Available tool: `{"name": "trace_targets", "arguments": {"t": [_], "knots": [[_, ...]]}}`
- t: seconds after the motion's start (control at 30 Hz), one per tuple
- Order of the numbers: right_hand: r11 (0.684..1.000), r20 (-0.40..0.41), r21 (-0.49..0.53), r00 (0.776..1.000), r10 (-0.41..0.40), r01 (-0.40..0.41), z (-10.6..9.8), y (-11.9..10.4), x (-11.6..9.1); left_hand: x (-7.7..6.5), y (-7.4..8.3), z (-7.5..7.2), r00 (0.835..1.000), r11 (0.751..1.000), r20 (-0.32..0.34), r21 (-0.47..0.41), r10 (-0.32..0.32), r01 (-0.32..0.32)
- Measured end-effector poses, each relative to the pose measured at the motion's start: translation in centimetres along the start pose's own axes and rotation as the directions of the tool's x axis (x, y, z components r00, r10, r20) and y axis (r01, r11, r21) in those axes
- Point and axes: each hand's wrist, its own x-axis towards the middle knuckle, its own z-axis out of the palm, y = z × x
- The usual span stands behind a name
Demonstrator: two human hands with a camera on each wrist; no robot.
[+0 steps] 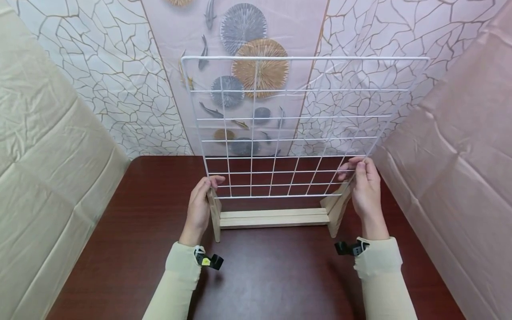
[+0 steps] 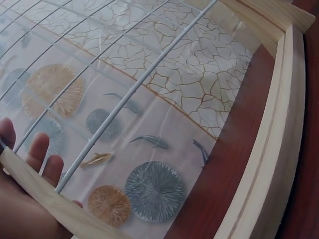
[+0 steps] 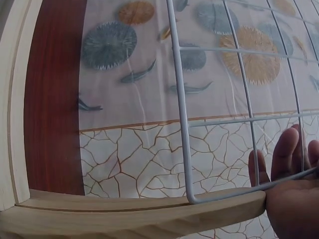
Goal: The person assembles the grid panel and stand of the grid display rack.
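A white wire grid panel (image 1: 273,171) stands upright, leaning away, its lower corners between the two side pieces of a pale wooden stand (image 1: 276,218). In the head view the panel's bottom wire is above the grooved crossbar, apart from it. My left hand (image 1: 198,204) holds the panel's left edge at the top of the left side piece (image 2: 55,199), fingers reaching behind the wires. On the right edge, my right hand (image 1: 366,191) grips the panel just above the right side piece (image 3: 144,211), thumb in front. In the right wrist view a rounded panel corner meets the side piece's groove.
The stand rests on a dark red-brown table (image 1: 276,271). Behind it hangs a patterned backdrop (image 1: 240,120) with round motifs and fish. Pale cloth walls (image 1: 44,146) flank the table on both sides. Each wrist wears a small black camera strap (image 1: 352,248).
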Motion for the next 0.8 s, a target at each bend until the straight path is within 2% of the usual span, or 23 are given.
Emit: {"name": "trace_targets", "arguments": {"t": [0.27,0.5,0.67,0.8], "knots": [[0.993,0.086,-0.118,0.996,0.031,-0.021,-1.2,-0.3,0.1,-0.4,-0.4,0.4,0.999,0.998,-0.047,0.054,0.018,-0.016],[0.967,0.071,-0.249,0.996,0.062,-0.042,-1.9,-0.2,-0.3,-0.5,-0.6,0.3,0.999,0.995,-0.033,0.093,0.035,-0.032],[0.917,0.026,-0.396,0.998,0.054,-0.039,-2.0,-0.1,-0.6,-0.5,-0.7,0.3,0.998,0.995,-0.043,0.098,0.038,-0.034],[0.898,0.008,-0.438,0.998,0.061,-0.051,-1.9,0.0,-0.9,-0.5,-0.8,0.3,0.997,0.994,-0.062,0.108,0.041,-0.034]]}}
